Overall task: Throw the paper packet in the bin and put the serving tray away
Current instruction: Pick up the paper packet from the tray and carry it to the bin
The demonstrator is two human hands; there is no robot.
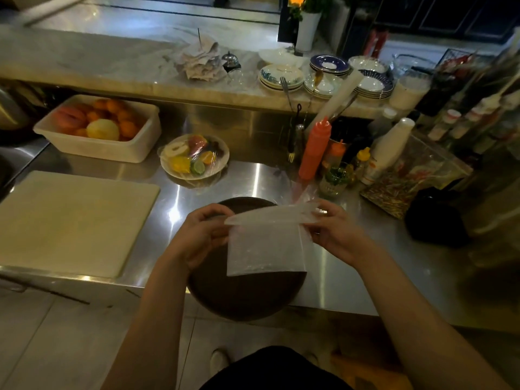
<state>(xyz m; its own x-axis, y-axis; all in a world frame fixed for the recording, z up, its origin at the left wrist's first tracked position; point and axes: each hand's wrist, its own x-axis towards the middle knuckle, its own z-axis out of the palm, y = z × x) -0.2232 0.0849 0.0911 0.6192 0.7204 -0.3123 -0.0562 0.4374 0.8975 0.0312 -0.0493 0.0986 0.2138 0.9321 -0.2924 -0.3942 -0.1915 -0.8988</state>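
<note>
I pinch the paper packet (264, 246) with left hand (201, 235) and right hand (334, 229); the overhanging round serving tray (244, 296) could get knocked off.

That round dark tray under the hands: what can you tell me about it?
The serving tray is round, dark brown and matte, with a low rim. It lies flat on the steel counter, its near edge jutting past the counter's front. Nothing visibly rests on it; the hands hold a pale packet above it, hiding its middle.
</note>
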